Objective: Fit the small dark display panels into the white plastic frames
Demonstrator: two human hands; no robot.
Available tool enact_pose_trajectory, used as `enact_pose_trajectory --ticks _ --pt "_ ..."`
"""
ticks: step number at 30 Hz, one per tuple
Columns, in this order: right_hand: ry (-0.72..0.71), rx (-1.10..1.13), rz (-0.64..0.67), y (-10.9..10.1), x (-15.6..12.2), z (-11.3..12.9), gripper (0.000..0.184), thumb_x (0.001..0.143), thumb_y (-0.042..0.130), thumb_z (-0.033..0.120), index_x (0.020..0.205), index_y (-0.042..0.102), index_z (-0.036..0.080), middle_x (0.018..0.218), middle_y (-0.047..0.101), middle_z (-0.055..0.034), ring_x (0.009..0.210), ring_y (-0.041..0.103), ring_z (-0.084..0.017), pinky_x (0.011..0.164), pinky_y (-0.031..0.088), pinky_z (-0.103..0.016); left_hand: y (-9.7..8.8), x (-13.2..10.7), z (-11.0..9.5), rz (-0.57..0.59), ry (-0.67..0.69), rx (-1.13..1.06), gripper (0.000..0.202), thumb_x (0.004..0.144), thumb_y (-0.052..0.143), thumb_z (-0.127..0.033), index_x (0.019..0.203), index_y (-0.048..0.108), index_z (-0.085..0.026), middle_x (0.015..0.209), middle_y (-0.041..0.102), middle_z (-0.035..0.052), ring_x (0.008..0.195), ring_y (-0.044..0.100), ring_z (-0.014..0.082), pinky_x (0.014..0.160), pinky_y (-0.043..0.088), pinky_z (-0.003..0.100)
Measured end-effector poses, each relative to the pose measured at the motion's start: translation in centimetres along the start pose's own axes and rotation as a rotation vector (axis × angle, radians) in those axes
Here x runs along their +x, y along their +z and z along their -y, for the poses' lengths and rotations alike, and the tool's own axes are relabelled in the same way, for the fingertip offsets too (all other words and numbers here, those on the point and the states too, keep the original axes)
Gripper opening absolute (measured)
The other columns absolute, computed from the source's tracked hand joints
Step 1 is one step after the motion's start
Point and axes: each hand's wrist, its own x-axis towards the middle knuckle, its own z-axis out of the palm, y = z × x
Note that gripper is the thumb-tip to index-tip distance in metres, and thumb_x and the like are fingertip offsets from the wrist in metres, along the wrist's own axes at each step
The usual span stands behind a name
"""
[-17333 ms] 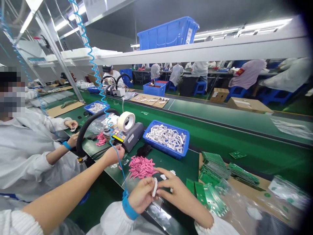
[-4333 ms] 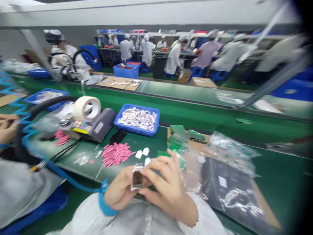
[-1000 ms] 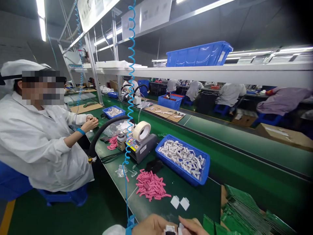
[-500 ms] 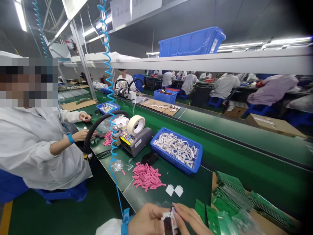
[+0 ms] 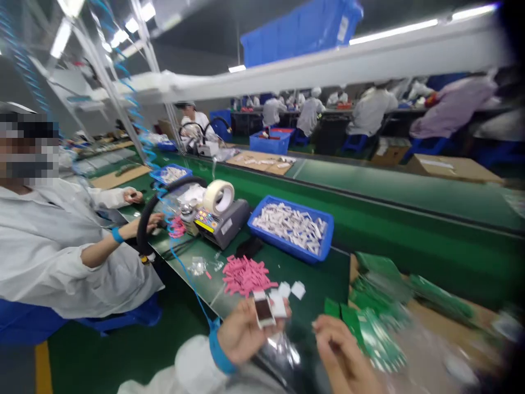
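Observation:
My left hand (image 5: pixel 244 334), with a blue strap (image 5: pixel 220 350) round its wrist, is closed on a small white-framed part with a dark window (image 5: pixel 263 311), which looks like a small display. Beside that window a flat white piece (image 5: pixel 278 304) shows at the fingertips; whether the two are joined I cannot tell. Off to the right, my right hand (image 5: pixel 344 350) is apart from the part. Its fingers are half bent and slightly blurred, with nothing visible in them. Just beyond my left hand lie two white square pieces (image 5: pixel 298 290) and a heap of pink strips (image 5: pixel 246 274).
A blue tray (image 5: pixel 327 241) of white frames stands behind the pink heap. Left of it is a tape dispenser (image 5: pixel 221 221) with a tape roll. Green circuit boards (image 5: pixel 375 334) lie on cardboard at right. A co-worker (image 5: pixel 65 246) sits at left, near a coiled blue cord (image 5: pixel 133 104).
My right hand has come away from the white-framed part and moved right. My left hand has raised the part and tilted its dark window upward. The camera view has shifted.

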Motion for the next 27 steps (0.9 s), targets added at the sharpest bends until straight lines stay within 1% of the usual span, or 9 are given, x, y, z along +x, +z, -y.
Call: enact_pose_trajectory --ticks 2,7,10,12,14,17,20,22,27 --pt "0.101 0.074 -0.012 -0.8 -0.1 0.8 0.026 0.087 0.054 0.039 0.069 0.057 0.021 0.082 0.059 -0.0050 0.078 0.060 -0.017 0.068 0.050 -0.025 -0.5 -0.5 -0.8 0.014 -0.006 -0.001 0.042 0.070 0.074 -0.043 0.103 0.070 -0.018 0.116 0.067 0.0085 0.108 0.060 0.0228 0.094 0.043 0.034" --pt "0.246 -0.067 0.348 -0.3 -1.2 -1.6 0.022 0.084 0.052 0.031 0.067 0.061 0.020 0.073 0.057 -0.0033 0.069 0.056 -0.017 0.063 0.047 -0.028 -1.6 -1.1 -1.8 0.083 -0.061 -0.033 0.034 0.077 0.064 -0.050 0.095 0.072 -0.022 0.126 0.062 0.0065 0.118 0.055 0.0267 0.099 0.041 0.040" --pt "0.241 -0.153 0.355 1.0 -2.2 -3.1 0.019 0.081 0.053 0.029 0.070 0.064 0.019 0.077 0.057 -0.0066 0.076 0.055 -0.021 0.070 0.047 -0.035 -0.9 -1.5 -1.6 0.127 -0.104 -0.047 0.033 0.077 0.064 -0.049 0.092 0.072 -0.021 0.127 0.062 0.0071 0.116 0.057 0.0268 0.097 0.043 0.040" --pt "0.225 -0.153 0.319 1.2 -1.9 -3.1 0.017 0.081 0.054 0.032 0.083 0.066 0.019 0.085 0.059 -0.0085 0.081 0.055 -0.023 0.074 0.047 -0.038 0.0 -1.6 -1.4 0.162 -0.137 -0.048 0.032 0.077 0.066 -0.047 0.092 0.072 -0.019 0.127 0.062 0.0085 0.113 0.059 0.0259 0.097 0.043 0.038" --pt "0.228 0.001 0.315 0.9 -1.0 -2.0 0.028 0.083 0.056 0.040 0.102 0.064 0.021 0.096 0.061 -0.0089 0.083 0.057 -0.021 0.075 0.049 -0.036 0.9 -1.6 -1.3 0.204 -0.176 -0.050 0.032 0.077 0.067 -0.045 0.092 0.072 -0.017 0.123 0.064 0.0108 0.111 0.061 0.0250 0.095 0.045 0.035" --pt "0.273 0.425 0.411 -0.1 0.9 0.4 0.040 0.084 0.058 0.050 0.117 0.060 0.028 0.115 0.060 -0.0074 0.097 0.059 -0.020 0.084 0.049 -0.033 2.1 -1.5 -1.2 0.272 -0.249 -0.072 0.033 0.075 0.070 -0.042 0.095 0.072 -0.015 0.119 0.066 0.0127 0.107 0.063 0.0241 0.090 0.047 0.031" --pt "0.330 0.702 0.571 -0.4 2.2 2.1 0.039 0.082 0.062 0.051 0.113 0.065 0.029 0.118 0.061 -0.0059 0.106 0.057 -0.021 0.092 0.045 -0.033 2.7 -1.1 -1.1 0.304 -0.314 -0.097 0.038 0.073 0.072 -0.041 0.099 0.071 -0.014 0.117 0.067 0.0123 0.105 0.064 0.0235 0.087 0.049 0.030" --pt "0.355 0.799 0.613 -0.1 2.6 2.4 0.035 0.081 0.064 0.049 0.108 0.068 0.028 0.115 0.063 -0.0054 0.105 0.058 -0.020 0.093 0.044 -0.033 2.8 -0.9 -1.1 0.299 -0.340 -0.100 0.039 0.073 0.072 -0.041 0.099 0.071 -0.012 0.113 0.069 0.0123 0.102 0.066 0.0239 0.085 0.050 0.030" --pt "0.411 0.913 0.549 0.3 2.4 2.5 0.034 0.069 0.076 0.047 0.095 0.070 0.026 0.107 0.065 -0.0046 0.099 0.061 -0.019 0.086 0.048 -0.031 2.8 -0.8 -0.9 0.282 -0.396 -0.087 0.042 0.072 0.073 -0.041 0.101 0.070 -0.011 0.104 0.071 0.0127 0.097 0.068 0.0255 0.087 0.049 0.034"
